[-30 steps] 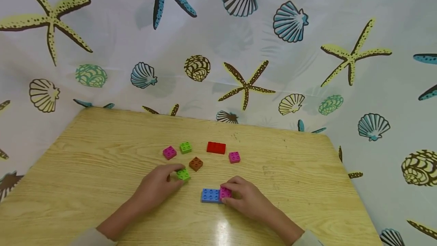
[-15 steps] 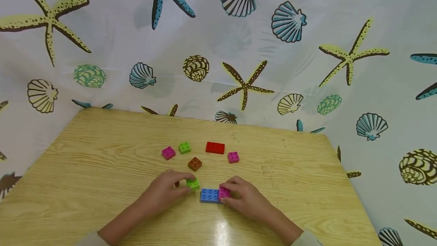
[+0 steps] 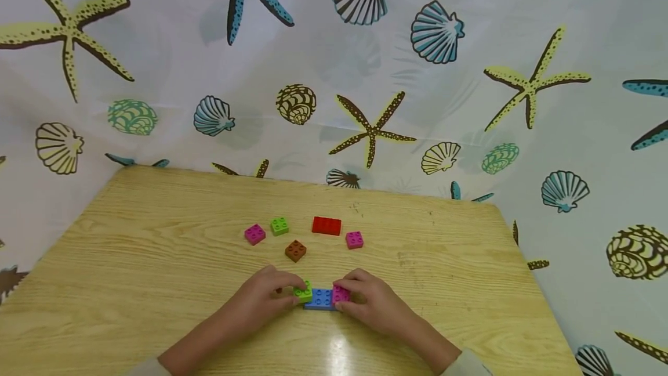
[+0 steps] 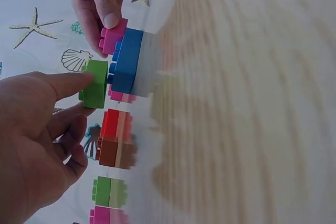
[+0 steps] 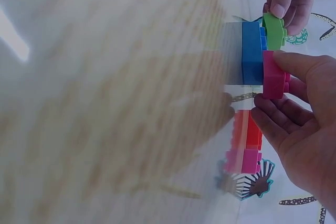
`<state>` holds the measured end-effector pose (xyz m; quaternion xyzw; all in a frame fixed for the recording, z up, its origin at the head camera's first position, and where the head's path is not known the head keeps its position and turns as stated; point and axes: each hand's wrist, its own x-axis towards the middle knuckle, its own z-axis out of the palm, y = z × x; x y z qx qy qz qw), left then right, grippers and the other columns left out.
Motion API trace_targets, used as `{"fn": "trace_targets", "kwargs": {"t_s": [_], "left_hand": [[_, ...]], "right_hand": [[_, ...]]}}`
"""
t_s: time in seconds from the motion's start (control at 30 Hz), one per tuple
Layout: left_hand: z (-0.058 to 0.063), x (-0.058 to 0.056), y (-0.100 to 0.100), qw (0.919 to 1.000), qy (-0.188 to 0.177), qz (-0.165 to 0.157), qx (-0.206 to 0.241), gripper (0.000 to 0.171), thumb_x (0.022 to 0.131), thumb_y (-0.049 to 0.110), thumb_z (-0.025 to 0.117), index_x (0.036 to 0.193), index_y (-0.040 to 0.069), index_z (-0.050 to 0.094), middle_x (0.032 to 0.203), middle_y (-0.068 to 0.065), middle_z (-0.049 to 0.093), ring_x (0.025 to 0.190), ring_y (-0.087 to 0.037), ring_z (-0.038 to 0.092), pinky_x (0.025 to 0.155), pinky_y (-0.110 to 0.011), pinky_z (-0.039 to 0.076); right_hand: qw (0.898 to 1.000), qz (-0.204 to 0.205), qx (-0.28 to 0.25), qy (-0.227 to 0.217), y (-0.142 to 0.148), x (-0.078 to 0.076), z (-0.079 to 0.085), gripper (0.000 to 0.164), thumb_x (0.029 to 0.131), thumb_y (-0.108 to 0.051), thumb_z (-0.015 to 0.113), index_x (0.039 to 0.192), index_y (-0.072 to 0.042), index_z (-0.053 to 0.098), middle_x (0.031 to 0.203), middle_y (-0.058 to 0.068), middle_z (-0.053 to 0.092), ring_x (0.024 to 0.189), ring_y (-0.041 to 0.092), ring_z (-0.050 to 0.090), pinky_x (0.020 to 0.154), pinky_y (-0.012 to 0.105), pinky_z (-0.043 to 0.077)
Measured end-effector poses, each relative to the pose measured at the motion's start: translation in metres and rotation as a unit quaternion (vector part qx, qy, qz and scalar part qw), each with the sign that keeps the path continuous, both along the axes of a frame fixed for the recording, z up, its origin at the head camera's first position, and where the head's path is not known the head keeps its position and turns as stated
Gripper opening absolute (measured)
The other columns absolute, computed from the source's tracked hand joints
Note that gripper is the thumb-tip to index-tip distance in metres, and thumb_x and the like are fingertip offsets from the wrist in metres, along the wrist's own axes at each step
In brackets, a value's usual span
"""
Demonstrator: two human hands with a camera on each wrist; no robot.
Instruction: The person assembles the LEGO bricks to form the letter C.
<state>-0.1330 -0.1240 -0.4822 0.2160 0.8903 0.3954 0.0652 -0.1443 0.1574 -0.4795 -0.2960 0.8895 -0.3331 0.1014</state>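
Observation:
A blue toy building brick (image 3: 321, 299) lies on the table between the two hands. My left hand (image 3: 259, 299) pinches a green brick (image 3: 303, 292) between thumb and fingers over the blue brick's left end. In the left wrist view this green brick (image 4: 95, 84) is slightly tilted, close above the blue brick's studs (image 4: 111, 72). A pink brick (image 3: 341, 295) sits on the right end of the blue brick. My right hand (image 3: 380, 303) grips that pink brick, its thumb and fingers on opposite sides.
Farther back on the wooden table (image 3: 443, 260) lie a brown brick (image 3: 296, 251), a second green brick (image 3: 279, 226), a pink brick (image 3: 255, 234), a red brick (image 3: 326, 226) and another pink brick (image 3: 354, 240). A sheet (image 3: 292, 51) printed with shells and starfish hangs behind.
My left hand has carried the green brick rightward and nearer to me, from the open table to the blue brick's left end. The right hand stays on the pink brick.

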Motion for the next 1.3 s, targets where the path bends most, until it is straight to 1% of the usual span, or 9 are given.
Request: {"fn": "trace_targets", "kwargs": {"t_s": [0.17, 0.3, 0.5, 0.63, 0.73, 0.8, 0.87, 1.03, 1.3], "left_hand": [[-0.001, 0.0, 0.0, 1.0, 0.0, -0.005, 0.006, 0.022, 0.094, 0.021, 0.072, 0.109, 0.037, 0.072, 0.103, 0.021, 0.067, 0.086, -0.008, 0.047, 0.073, -0.023, 0.045], [-0.002, 0.0, 0.0, 0.9997, -0.003, -0.018, 0.013, 0.021, 0.095, 0.022, 0.07, 0.111, 0.036, 0.072, 0.108, 0.019, 0.068, 0.086, -0.008, 0.047, 0.073, -0.024, 0.044], [-0.002, -0.001, 0.001, 0.9991, 0.011, -0.039, 0.014, 0.022, 0.096, 0.019, 0.07, 0.111, 0.034, 0.072, 0.116, 0.018, 0.069, 0.091, -0.01, 0.05, 0.078, -0.025, 0.044], [-0.001, -0.002, 0.005, 0.9997, 0.0, -0.026, -0.002, 0.025, 0.095, 0.019, 0.071, 0.117, 0.031, 0.07, 0.109, 0.016, 0.067, 0.09, -0.013, 0.049, 0.075, -0.025, 0.043], [-0.001, -0.003, 0.008, 0.9996, -0.021, -0.009, -0.018, 0.033, 0.093, 0.022, 0.073, 0.126, 0.025, 0.068, 0.105, 0.014, 0.062, 0.088, -0.013, 0.047, 0.072, -0.025, 0.042], [-0.001, -0.004, 0.009, 0.9993, -0.028, -0.003, -0.025, 0.038, 0.093, 0.024, 0.074, 0.13, 0.022, 0.067, 0.106, 0.013, 0.061, 0.089, -0.013, 0.047, 0.073, -0.026, 0.042], [-0.001, -0.004, 0.01, 0.9993, -0.024, -0.002, -0.03, 0.039, 0.092, 0.026, 0.074, 0.13, 0.021, 0.067, 0.113, 0.012, 0.064, 0.092, -0.013, 0.048, 0.076, -0.027, 0.043], [-0.001, -0.005, 0.01, 0.9994, 0.003, -0.013, -0.032, 0.037, 0.091, 0.027, 0.076, 0.127, 0.024, 0.069, 0.126, 0.008, 0.067, 0.102, -0.013, 0.053, 0.085, -0.034, 0.047], [-0.002, -0.005, 0.01, 0.9992, 0.004, -0.015, -0.037, 0.037, 0.09, 0.028, 0.077, 0.126, 0.024, 0.069, 0.128, 0.006, 0.065, 0.111, -0.013, 0.054, 0.093, -0.041, 0.049]], "right_hand": [[1.0, -0.002, 0.001, -0.005, 0.0, 0.001, 0.001, 0.04, 0.098, -0.033, 0.068, 0.133, -0.013, 0.067, 0.122, -0.007, 0.061, 0.108, 0.007, 0.059, 0.092, 0.026, 0.051], [1.0, 0.0, -0.001, -0.002, -0.001, 0.0, 0.0, 0.04, 0.098, -0.032, 0.068, 0.133, -0.013, 0.067, 0.121, -0.006, 0.062, 0.108, 0.007, 0.059, 0.091, 0.026, 0.051], [1.0, 0.001, 0.002, 0.002, -0.001, 0.0, 0.0, 0.041, 0.098, -0.033, 0.067, 0.133, -0.013, 0.067, 0.121, -0.007, 0.061, 0.107, 0.006, 0.059, 0.09, 0.025, 0.051], [1.0, 0.0, 0.004, -0.001, -0.001, 0.001, 0.001, 0.04, 0.098, -0.033, 0.068, 0.133, -0.013, 0.067, 0.121, -0.006, 0.061, 0.106, 0.006, 0.059, 0.09, 0.026, 0.051], [1.0, -0.003, 0.009, -0.003, -0.001, 0.001, 0.002, 0.041, 0.098, -0.033, 0.067, 0.133, -0.013, 0.067, 0.121, -0.007, 0.061, 0.106, 0.006, 0.058, 0.091, 0.026, 0.051], [1.0, -0.002, 0.012, -0.001, -0.001, 0.001, 0.002, 0.041, 0.098, -0.033, 0.067, 0.134, -0.013, 0.067, 0.121, -0.006, 0.061, 0.106, 0.006, 0.058, 0.091, 0.027, 0.051], [1.0, -0.002, 0.013, 0.002, -0.001, 0.001, 0.002, 0.041, 0.098, -0.033, 0.067, 0.133, -0.013, 0.067, 0.121, -0.006, 0.061, 0.106, 0.006, 0.058, 0.091, 0.027, 0.051], [1.0, 0.0, 0.009, 0.007, -0.001, 0.001, 0.002, 0.04, 0.098, -0.033, 0.067, 0.133, -0.013, 0.067, 0.12, -0.006, 0.061, 0.105, 0.006, 0.059, 0.09, 0.026, 0.051], [1.0, -0.001, 0.004, 0.006, 0.0, 0.001, 0.001, 0.041, 0.098, -0.033, 0.067, 0.133, -0.012, 0.067, 0.121, -0.006, 0.062, 0.107, 0.007, 0.059, 0.091, 0.027, 0.051]]}}
